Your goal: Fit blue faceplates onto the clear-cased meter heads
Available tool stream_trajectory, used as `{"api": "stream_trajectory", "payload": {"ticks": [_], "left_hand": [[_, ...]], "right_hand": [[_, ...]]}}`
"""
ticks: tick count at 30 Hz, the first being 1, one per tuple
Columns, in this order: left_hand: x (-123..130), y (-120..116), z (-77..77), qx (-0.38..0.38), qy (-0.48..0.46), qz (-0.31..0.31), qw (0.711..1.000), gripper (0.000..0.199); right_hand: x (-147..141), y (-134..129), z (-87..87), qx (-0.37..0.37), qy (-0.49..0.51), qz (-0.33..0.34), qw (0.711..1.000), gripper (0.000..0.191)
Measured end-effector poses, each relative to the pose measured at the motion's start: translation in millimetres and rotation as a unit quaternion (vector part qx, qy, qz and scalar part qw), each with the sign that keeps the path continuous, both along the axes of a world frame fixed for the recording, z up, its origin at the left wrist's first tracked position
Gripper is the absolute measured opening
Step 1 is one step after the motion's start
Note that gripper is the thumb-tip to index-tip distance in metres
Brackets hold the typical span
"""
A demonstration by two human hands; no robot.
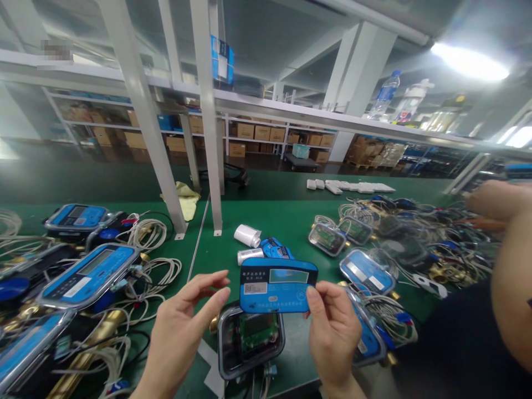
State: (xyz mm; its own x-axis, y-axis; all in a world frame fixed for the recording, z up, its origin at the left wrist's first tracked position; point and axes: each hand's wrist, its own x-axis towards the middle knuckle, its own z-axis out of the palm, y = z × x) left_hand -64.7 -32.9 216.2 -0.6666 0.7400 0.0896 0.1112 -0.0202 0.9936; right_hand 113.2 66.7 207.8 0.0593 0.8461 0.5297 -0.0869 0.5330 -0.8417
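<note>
In my right hand (332,330) is a blue and dark faceplate label (276,285) with a clear display window, pinched at its right edge between thumb and fingers. My left hand (187,318) is just left of the label, thumb and fingers apart with nothing between them. Below the label sits a meter housing (251,343) with a green circuit board showing inside; the label overlaps its upper edge. Several more blue labels (276,247) lie behind, partly hidden by the held one, beside two small white rolls or bottles (248,235).
Assembled blue-faced meters (89,274) with coiled cables crowd the left. More meters (368,271) and cables fill the right, where a co-worker's arm (509,244) reaches in. White shelf posts (208,127) rise from the green bench (291,213). A yellow cloth (187,202) lies by them.
</note>
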Motion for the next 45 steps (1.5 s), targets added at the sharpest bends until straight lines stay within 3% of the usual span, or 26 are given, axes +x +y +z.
{"api": "stream_trajectory", "payload": {"ticks": [6,8,16,18,21,24,29,34,37,45], "left_hand": [[8.0,8.0,14.3,0.048,-0.084,-0.123,0.988,0.029],[11.8,8.6,15.6,0.05,-0.102,-0.136,0.984,0.027],[15.1,7.5,7.7,0.034,-0.134,-0.058,0.989,0.034],[14.1,7.3,8.6,0.037,-0.144,-0.064,0.987,0.04],[11.6,6.7,9.8,0.033,-0.098,-0.094,0.99,0.028],[11.2,6.9,9.3,0.048,-0.051,-0.113,0.991,0.029],[14.2,8.3,3.5,0.088,-0.065,-0.11,0.988,0.027],[6.3,4.1,-5.1,0.02,-0.012,-0.063,0.998,0.026],[1.0,1.4,-5.7,0.0,-0.019,-0.026,0.999,0.037],[12.5,12.3,14.2,0.081,-0.136,-0.132,0.979,0.019]], "right_hand": [[-2.5,0.9,0.4,-0.042,-0.005,0.044,0.998,0.015],[-3.3,-0.3,0.0,-0.043,-0.006,0.057,0.997,0.015],[-3.8,-2.1,-3.4,0.024,-0.041,0.015,0.999,0.004],[-3.9,-1.6,-3.3,0.024,-0.036,0.011,0.999,0.004],[-3.3,-1.1,-2.3,0.02,-0.024,0.011,0.999,0.004],[-2.3,-0.9,-0.6,0.008,-0.014,0.022,1.0,0.007],[-2.7,-0.6,2.5,-0.033,0.016,0.047,0.998,0.013],[-2.3,-0.2,0.7,-0.046,0.023,0.047,0.998,0.015],[-1.4,1.4,-1.0,-0.039,0.027,0.027,0.999,0.013],[-4.3,-1.1,1.6,-0.038,0.014,0.051,0.998,0.012]]}}
